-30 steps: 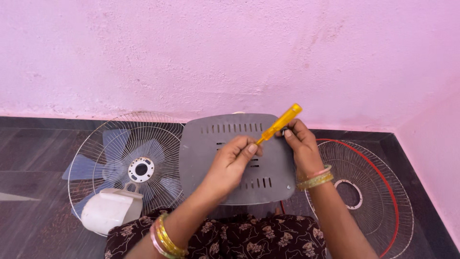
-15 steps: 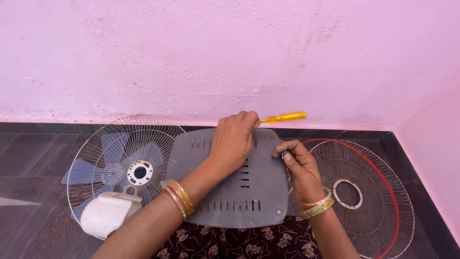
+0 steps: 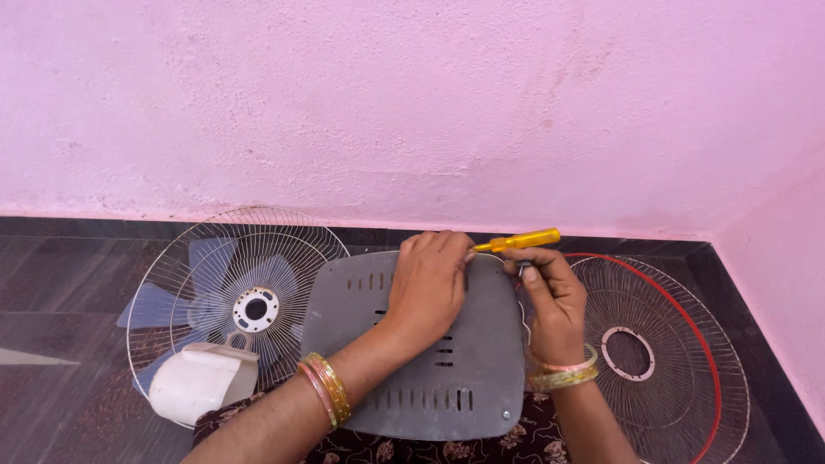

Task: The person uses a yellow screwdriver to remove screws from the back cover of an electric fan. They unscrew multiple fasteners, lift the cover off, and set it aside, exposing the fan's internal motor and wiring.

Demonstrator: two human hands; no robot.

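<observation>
Head view: left of the fingers, a wire fan guard (image 3: 236,292) with pale blue blades and a white motor housing (image 3: 202,382) is seen on the dark floor (image 3: 60,283). The left hand (image 3: 430,283) is laid on the grey vented plate (image 3: 412,378), its fingers curled around the tip end of a yellow screwdriver (image 3: 520,241) at the plate's far edge. Just right of them, the right hand (image 3: 554,296) is pinched narrowly on something small, too small to be told. Further right lies a red-rimmed guard (image 3: 679,344). Since the earlier frames the screwdriver has been lowered from upright to nearly flat, and the plate has been drawn nearer the lap.
</observation>
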